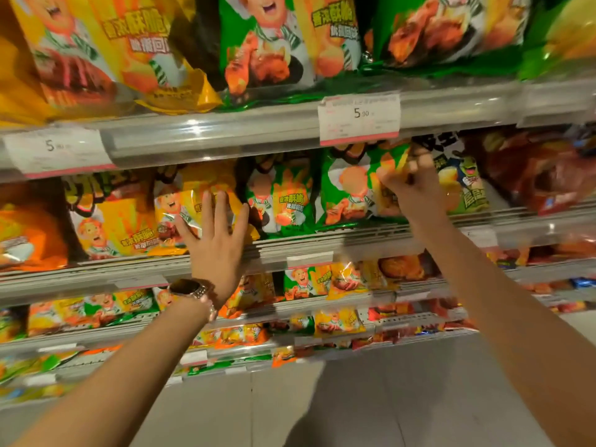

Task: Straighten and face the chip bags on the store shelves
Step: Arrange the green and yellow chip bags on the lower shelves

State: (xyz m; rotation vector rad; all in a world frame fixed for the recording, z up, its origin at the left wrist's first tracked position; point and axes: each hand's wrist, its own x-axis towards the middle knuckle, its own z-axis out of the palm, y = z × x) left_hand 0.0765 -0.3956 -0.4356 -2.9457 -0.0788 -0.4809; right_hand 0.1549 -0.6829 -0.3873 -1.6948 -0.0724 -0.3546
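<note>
Green chip bag point(350, 188): it stood on the second shelf from the top, right of centre, just under the price tag, and was seen leaning slightly, its top right corner taken up by the right hand.
Yellow chip bag point(193, 204): it was set on the same shelf, left of centre, with its front turned outward and its lower edge close to the shelf lip.
Second green bag point(280, 201): it was placed between the two bags in hand and was touched by neither hand.
Right hand point(411, 185): its fingers point(419, 161) were curled and clamped on the upper right edge of the green chip bag.
Left hand point(214, 233): its fingers were held straight and spread apart, laid flat against the front of the yellow chip bag; nothing was gripped. A watch point(190, 290) was worn on that wrist.
Step in hand: the middle row was judged to be under way, one bag being pressed back while the other was pulled upright.
Next move: the green chip bag would need to be squared to the shelf edge point(322, 246) and released, with the yellow one steadied so that it is not tipped.
Surroundings: larger bags were stocked on the top shelf point(206, 133), a 5.90 price tag point(359, 119) was clipped to its rail, and smaller bags were ranged on the lower shelves point(338, 321).
</note>
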